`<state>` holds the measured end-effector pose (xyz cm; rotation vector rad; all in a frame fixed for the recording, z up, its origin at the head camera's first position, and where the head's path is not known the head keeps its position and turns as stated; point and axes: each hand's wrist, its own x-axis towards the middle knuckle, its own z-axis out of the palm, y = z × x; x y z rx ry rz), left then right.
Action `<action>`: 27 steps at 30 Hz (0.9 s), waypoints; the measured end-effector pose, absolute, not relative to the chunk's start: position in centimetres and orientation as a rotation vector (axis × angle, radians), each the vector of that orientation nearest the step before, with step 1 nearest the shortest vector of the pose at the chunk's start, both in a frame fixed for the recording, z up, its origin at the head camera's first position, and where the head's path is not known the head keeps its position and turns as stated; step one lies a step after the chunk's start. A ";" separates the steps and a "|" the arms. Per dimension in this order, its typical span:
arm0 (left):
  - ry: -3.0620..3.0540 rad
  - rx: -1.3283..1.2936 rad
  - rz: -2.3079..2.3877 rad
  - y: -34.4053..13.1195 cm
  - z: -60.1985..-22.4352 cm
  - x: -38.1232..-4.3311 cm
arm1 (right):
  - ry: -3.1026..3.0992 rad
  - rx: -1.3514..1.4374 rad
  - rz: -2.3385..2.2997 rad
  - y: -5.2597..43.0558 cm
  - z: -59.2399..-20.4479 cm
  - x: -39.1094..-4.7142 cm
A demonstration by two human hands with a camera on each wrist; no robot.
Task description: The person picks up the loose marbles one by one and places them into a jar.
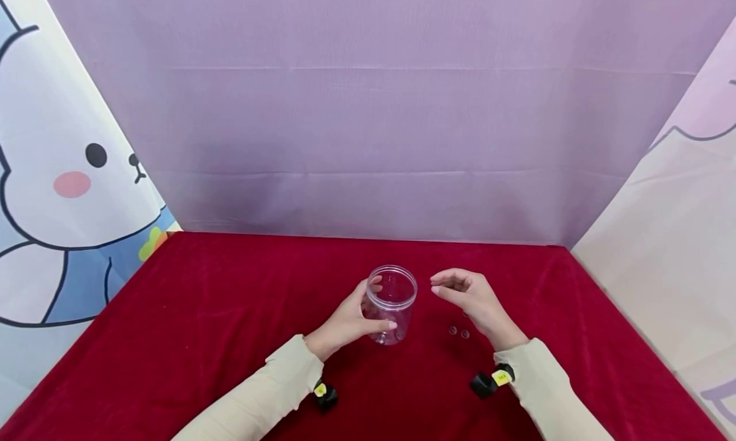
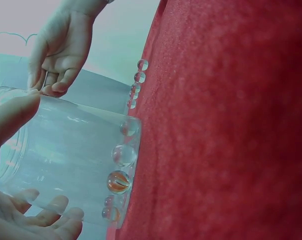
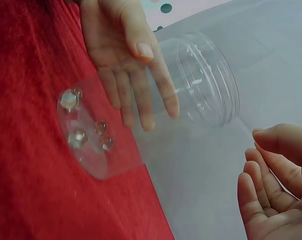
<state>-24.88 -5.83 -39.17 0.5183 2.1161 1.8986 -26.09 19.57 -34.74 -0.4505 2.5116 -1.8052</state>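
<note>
A lilac backdrop [image 1: 368, 121] stands behind the bench [image 1: 230, 300], flanked on the left by a panel with a cartoon animal [image 1: 75, 166] and on the right by a pale pink and cream panel [image 1: 684, 204]. Red velvety cloth covers the bench. A clear jar [image 1: 400, 317] is slightly right of midway between the bench's left and right edges, well short of the far edge, its mouth up. The left hand [image 1: 352, 319] is clamped on it, thumb on the near side and fingers around the other. Several marbles lie at the jar's bottom, one an orange-streaked marble [image 2: 118, 182]. The right hand [image 1: 470, 295] hangs just beside the jar, toward the bench's right edge, its fingers loosely bent and the thumb tip near the index fingertip. Below it, loose clear marbles [image 1: 453, 330] sit on the cloth; the left wrist view shows four in a row.
</note>
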 end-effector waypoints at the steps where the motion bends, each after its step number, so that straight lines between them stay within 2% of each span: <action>1: 2.114 0.516 1.895 -5.9 -39.2 -24.9 | 2.521 -0.439 -1.797 19.8 -34.8 -26.1; 7: 2.138 0.526 1.879 -6.0 -40.3 -25.6 | 2.570 -0.375 -1.748 21.1 -35.3 -25.9; 27: 2.152 0.536 1.891 -5.9 -40.4 -25.8 | 2.555 -0.386 -1.675 24.1 -37.1 -25.5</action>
